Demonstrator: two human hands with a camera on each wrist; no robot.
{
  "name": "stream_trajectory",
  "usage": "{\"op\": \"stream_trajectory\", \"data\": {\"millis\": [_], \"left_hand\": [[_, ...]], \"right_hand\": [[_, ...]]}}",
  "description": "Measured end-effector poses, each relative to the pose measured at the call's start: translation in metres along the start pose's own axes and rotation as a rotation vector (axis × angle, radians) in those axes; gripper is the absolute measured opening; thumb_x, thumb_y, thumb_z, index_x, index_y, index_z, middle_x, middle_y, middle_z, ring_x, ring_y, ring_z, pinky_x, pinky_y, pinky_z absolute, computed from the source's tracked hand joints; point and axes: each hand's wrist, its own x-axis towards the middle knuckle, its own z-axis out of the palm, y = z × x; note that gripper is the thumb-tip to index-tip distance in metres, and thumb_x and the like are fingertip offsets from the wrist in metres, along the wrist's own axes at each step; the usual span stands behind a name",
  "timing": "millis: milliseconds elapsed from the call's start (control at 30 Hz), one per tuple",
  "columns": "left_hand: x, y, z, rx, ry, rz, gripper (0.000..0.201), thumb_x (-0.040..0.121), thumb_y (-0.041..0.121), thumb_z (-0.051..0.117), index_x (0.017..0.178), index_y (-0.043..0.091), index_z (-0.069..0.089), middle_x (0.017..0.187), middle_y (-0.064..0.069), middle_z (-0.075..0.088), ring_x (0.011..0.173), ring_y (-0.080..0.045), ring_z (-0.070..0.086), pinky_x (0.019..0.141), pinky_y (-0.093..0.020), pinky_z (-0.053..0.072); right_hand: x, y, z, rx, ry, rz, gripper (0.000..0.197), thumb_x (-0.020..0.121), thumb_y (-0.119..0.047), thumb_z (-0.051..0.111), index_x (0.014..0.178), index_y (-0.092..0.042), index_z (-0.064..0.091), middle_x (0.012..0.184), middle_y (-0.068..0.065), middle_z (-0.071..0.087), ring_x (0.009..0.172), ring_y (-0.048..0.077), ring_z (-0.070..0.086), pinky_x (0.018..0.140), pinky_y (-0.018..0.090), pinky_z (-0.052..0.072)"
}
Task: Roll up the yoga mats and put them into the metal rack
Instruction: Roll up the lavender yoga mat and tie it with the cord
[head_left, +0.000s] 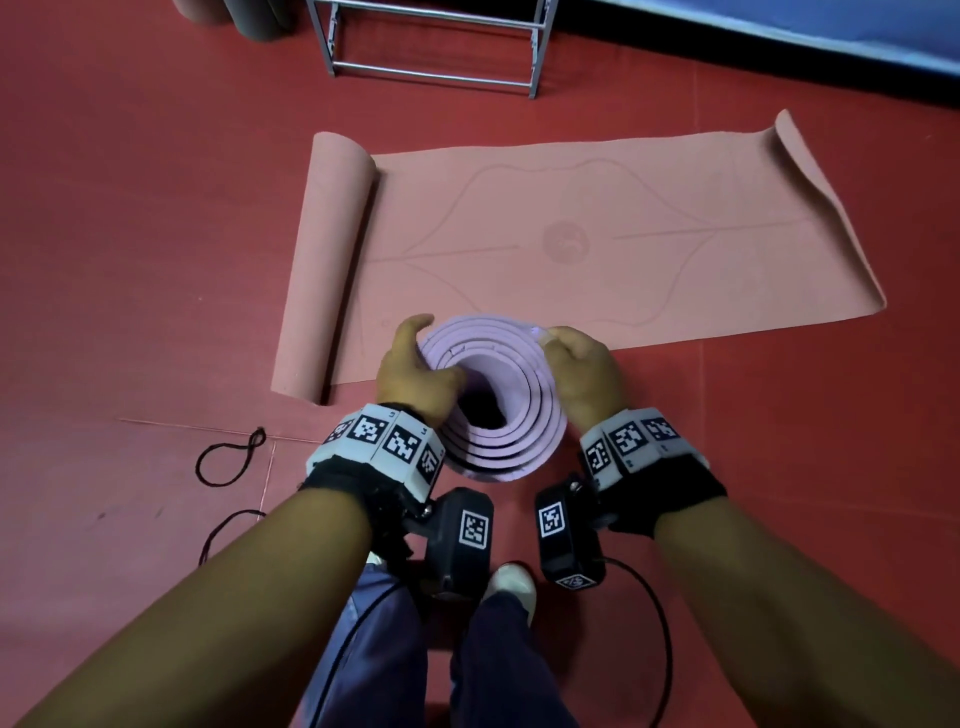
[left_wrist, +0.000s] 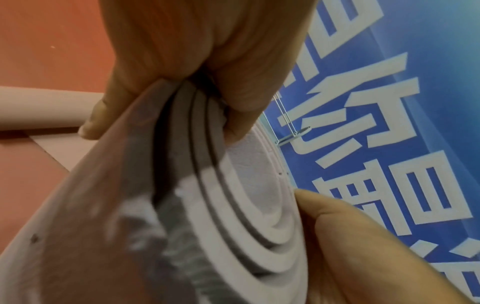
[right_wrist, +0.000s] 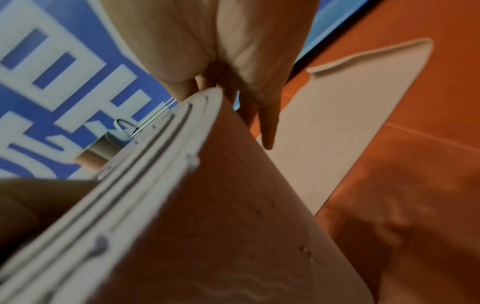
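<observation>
Both forearms reach forward and down, wrists bent in toward each other around the rolled lilac mat (head_left: 498, 395), held on end above the red floor (head_left: 130, 234) so its spiral end faces up.

Left hand (head_left: 415, 371) on the roll's left side: thumb curled over the top edge into the spiral, the other fingers (left_wrist: 91, 121) wrapped round the outer wall. Left wrist view confirms it, thumb (left_wrist: 241, 107) and fingers pinching several layers together.

Right hand (head_left: 579, 371) grips the right side of the roll, fingers curled over the upper rim. In the right wrist view one finger (right_wrist: 269, 123) lies straight down the outer wall; the rest are hidden, so cannot tell their spread.

Pink mat (head_left: 597, 244) lies mostly flat on the floor just beyond the hands, left end rolled into a tube, right end curling up.

Metal rack (head_left: 431, 47) stands on the floor beyond the pink mat, well apart from the hands. Loose black cord (head_left: 228, 457) on the floor left of the left wrist.
</observation>
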Motion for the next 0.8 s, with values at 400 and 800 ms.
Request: {"op": "stream_trajectory", "data": {"millis": [400, 800], "left_hand": [[-0.004, -0.012, -0.023, 0.062, -0.183, -0.182, 0.063, 0.079, 0.002, 0.071, 0.130, 0.022, 0.040, 0.092, -0.005, 0.063, 0.071, -0.017, 0.059, 0.052, -0.024, 0.048], [-0.003, 0.019, -0.068, 0.298, -0.106, 0.033, 0.048, 0.080, 0.022, 0.068, 0.123, 0.024, 0.047, 0.107, -0.007, 0.063, 0.097, -0.029, 0.062, 0.085, -0.039, 0.054]], "right_hand": [[-0.030, 0.005, 0.017, -0.050, -0.142, -0.016, 0.060, 0.078, 0.005, 0.058, 0.130, -0.021, 0.046, 0.100, 0.003, 0.065, 0.086, 0.019, 0.060, 0.056, 0.001, 0.039], [-0.027, -0.047, 0.035, -0.042, -0.154, -0.089, 0.063, 0.079, 0.000, 0.060, 0.134, -0.029, 0.050, 0.105, -0.007, 0.063, 0.095, 0.012, 0.058, 0.077, 0.012, 0.037]]}}
